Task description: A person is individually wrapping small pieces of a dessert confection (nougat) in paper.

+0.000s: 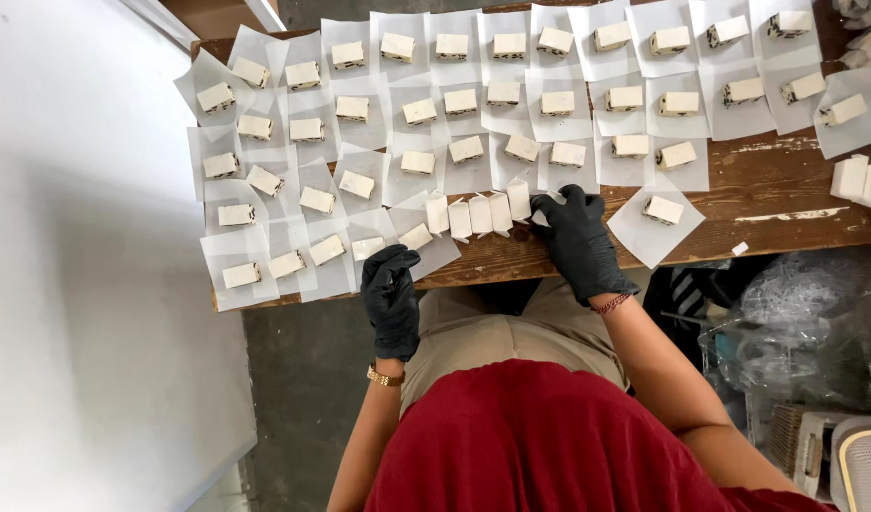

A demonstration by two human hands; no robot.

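Both my hands wear black gloves. My right hand (576,237) rests on the wooden table (786,194) with its fingers closed on a small white paper-wrapped block (541,214) at the right end of a short row of wrapped blocks (478,214). Near the table's front edge my left hand (391,296) hovers with curled fingers, holding nothing I can see, just below an unwrapped cream block (415,236) on a paper square. Many cream blocks with dark specks, such as one at the right (663,210), lie on white paper squares across the table.
A white surface (84,284) runs along the left. Three wrapped blocks (862,180) stand at the table's right edge. Clear plastic bags (786,332) and a basket (862,465) lie on the floor at right. My red top and tan trousers fill the bottom.
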